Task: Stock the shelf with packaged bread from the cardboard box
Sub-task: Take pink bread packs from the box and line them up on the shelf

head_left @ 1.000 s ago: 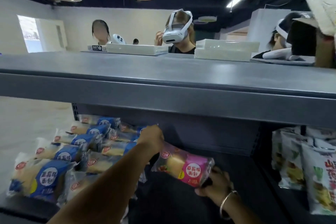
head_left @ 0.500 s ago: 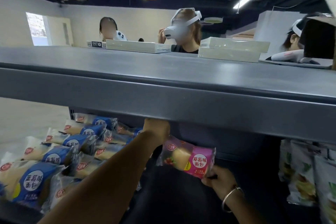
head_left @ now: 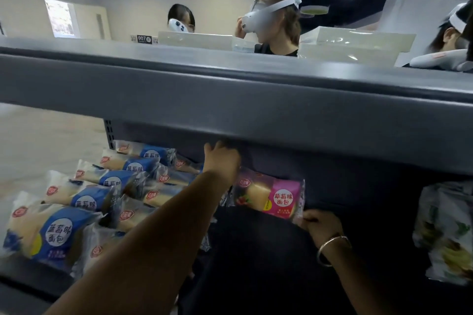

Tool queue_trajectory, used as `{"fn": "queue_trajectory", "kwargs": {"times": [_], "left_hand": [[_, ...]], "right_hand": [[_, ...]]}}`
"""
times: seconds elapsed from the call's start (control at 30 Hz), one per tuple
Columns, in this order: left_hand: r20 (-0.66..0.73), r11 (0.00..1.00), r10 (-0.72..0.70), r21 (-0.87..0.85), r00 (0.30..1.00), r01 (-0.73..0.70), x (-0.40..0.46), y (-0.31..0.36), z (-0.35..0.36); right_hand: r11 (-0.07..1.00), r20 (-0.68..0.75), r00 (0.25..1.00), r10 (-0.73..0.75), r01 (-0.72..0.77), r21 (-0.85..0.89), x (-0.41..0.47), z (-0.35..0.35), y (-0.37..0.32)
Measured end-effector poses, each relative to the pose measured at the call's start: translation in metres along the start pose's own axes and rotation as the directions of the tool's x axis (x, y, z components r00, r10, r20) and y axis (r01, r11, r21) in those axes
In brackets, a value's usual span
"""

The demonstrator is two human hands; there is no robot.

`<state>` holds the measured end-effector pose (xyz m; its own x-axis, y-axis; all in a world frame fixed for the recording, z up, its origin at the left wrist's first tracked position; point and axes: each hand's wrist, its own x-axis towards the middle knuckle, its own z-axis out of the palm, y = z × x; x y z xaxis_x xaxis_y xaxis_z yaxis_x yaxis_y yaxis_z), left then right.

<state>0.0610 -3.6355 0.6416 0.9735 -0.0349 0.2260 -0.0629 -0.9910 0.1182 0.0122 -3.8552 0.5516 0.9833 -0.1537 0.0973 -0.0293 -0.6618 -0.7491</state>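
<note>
step: placing | pink plastic-wrapped strawberry bread pack [head_left: 271, 197] pushed deeper onto grey metal shelf [head_left: 230, 100] since a second ago | left hand [head_left: 222, 158] grasps its left end, right hand [head_left: 321, 225] pinches right end | nearly seated beside blue blueberry bread packs [head_left: 84, 194]

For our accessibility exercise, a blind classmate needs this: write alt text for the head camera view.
Two bare hands slide a pink bread packet onto a dark lower shelf: the left hand holds its far end, the right hand, with a bracelet, pinches its near corner. Rows of blue bread packets lie to the left, and people wearing headsets stand behind the grey top shelf.
</note>
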Motion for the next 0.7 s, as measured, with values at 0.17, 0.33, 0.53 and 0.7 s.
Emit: {"fn": "queue_trajectory", "kwargs": {"times": [0.17,0.33,0.53,0.7], "left_hand": [[-0.031,0.991,0.051,0.126,0.998,-0.046,-0.0045,-0.0017,-0.0016],[-0.019,0.987,0.066,0.150,0.998,-0.063,-0.0028,-0.0033,-0.0033],[-0.030,0.986,0.073,0.154,0.997,-0.068,-0.0023,-0.0047,-0.0054],[-0.037,0.988,0.062,0.141,0.997,-0.056,0.0050,-0.0087,-0.0015]], "right_hand": [[0.997,-0.026,0.998,0.054,-0.053,0.051,0.0020,0.0054,-0.0015],[0.998,-0.085,0.995,0.052,-0.050,0.021,0.0071,0.0081,-0.0021],[0.999,-0.125,0.992,0.013,-0.018,-0.033,0.0066,0.0112,-0.0057],[0.987,-0.089,0.996,0.002,-0.017,-0.163,0.0064,0.0093,-0.0081]]}}
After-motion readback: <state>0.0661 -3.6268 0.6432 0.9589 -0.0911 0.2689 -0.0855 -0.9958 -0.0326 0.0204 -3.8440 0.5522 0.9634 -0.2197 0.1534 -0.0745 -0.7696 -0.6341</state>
